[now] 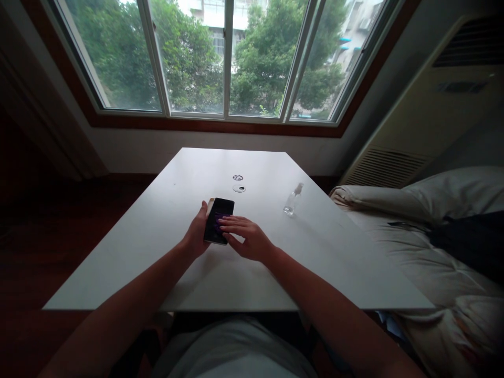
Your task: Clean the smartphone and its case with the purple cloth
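Note:
My left hand (196,231) is closed around the side of a black-screened smartphone (218,237), thumb up along its left edge. A tan strip (211,203) shows along the phone's upper left side; whether it is a case or a separate thing I cannot tell. My right hand (249,237) lies across the lower right of the screen, fingers together and pressing a small purple cloth (219,222) onto the glass. Its fingertips partly hide the cloth. The phone is held tilted above the white table (149,262).
A clear spray bottle (290,203) stands on the table to the right. Two small round discs (238,188) lie beyond the phone. A padded sofa (394,247) borders the table's right side, with a dark cloth (468,244) on it. A window (226,63) is behind the table.

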`<state>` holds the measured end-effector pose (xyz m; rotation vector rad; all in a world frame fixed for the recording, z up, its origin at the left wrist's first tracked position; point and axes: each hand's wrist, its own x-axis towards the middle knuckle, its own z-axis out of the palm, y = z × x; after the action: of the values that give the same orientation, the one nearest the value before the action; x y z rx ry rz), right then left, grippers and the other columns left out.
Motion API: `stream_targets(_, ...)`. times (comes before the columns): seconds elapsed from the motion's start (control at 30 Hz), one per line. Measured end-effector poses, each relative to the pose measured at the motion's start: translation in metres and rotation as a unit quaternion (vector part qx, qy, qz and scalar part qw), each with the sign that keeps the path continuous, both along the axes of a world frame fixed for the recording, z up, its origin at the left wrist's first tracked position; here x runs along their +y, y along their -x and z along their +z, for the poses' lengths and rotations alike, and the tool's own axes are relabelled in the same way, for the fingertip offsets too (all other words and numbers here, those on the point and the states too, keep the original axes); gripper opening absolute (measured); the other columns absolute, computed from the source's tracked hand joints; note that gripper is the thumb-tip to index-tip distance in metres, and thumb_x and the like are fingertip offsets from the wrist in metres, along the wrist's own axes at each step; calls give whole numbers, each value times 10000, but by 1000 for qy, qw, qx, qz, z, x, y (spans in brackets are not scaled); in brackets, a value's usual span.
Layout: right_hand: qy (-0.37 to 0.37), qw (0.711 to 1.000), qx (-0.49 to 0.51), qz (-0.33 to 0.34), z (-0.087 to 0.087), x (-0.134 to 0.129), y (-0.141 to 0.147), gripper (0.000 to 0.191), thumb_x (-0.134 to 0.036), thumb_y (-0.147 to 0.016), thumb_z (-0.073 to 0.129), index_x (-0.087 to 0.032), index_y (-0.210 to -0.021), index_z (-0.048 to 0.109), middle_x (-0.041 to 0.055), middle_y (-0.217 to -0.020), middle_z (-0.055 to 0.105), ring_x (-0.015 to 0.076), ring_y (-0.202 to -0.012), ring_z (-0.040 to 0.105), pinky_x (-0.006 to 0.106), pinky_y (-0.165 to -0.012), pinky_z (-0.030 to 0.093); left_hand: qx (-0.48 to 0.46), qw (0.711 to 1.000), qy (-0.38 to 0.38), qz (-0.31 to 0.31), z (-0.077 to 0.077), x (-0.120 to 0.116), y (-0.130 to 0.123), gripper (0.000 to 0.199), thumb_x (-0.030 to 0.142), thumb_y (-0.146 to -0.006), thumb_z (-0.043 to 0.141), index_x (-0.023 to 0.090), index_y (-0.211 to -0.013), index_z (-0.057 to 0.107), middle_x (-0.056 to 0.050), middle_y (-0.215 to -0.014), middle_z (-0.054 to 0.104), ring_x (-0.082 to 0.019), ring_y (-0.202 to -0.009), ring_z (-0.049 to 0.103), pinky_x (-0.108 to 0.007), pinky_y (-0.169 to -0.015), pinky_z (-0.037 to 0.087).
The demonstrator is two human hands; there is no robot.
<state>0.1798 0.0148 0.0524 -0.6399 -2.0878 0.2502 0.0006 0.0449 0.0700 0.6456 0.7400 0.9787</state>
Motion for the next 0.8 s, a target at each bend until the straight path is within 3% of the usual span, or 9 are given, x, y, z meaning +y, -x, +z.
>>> stream_targets(0.13, 7, 999, 25, -21, -7, 10, -3, 248, -242, -981, 603, -244, -1189, 739, 56, -1277, 691, 222, -1265, 621, 437, -1131, 492, 35, 999, -23, 30, 1, -3, -3, 666, 644, -996, 400, 83, -1252, 649, -150, -902, 734, -213, -688, 705, -282, -604, 568)
stream_targets(0.3, 40, 991, 86, -94, -14, 27, -16, 262, -276, -989, 600, -226, -1203, 744, 60, -1345, 648, 236, -1320, 576, 435, -1178, 450, 62, 996, -54, -22, 1, -12, -6, 689, 692, -962, 424, 131, -1301, 638, -175, -1043, 729, -273, -808, 730, -384, -730, 601)
stream_targets(0.47, 66, 980, 114, -152, -14, 33, -25, 282, -321, -985, 606, -248, -1224, 737, 41, -1389, 616, 243, -1304, 589, 443, -1177, 454, 83, 995, -46, -42, 8, -22, -10, 735, 729, -936, 426, 112, -1262, 659, -194, -1025, 726, -309, -833, 728, -426, -749, 599)
stream_targets(0.6, 45, 989, 70, -123, -11, 26, -16, 316, -280, -1004, 566, -243, -1288, 701, 44, -1402, 605, 235, -1365, 532, 467, -1206, 415, 72, 996, -47, -3, 11, -20, -8, 693, 683, -978, 380, 111, -1243, 669, -175, -968, 733, -275, -772, 718, -358, -668, 585)
stream_targets(0.8, 13, 1000, -5, -23, -5, 6, 5, 354, -205, -991, 560, -220, -1328, 668, 77, -1391, 615, 224, -1335, 563, 457, -1180, 447, 12, 997, -13, 80, 4, -1, 5, 666, 598, -1024, 341, 49, -1190, 680, -165, -915, 735, -245, -778, 718, -321, -718, 577)
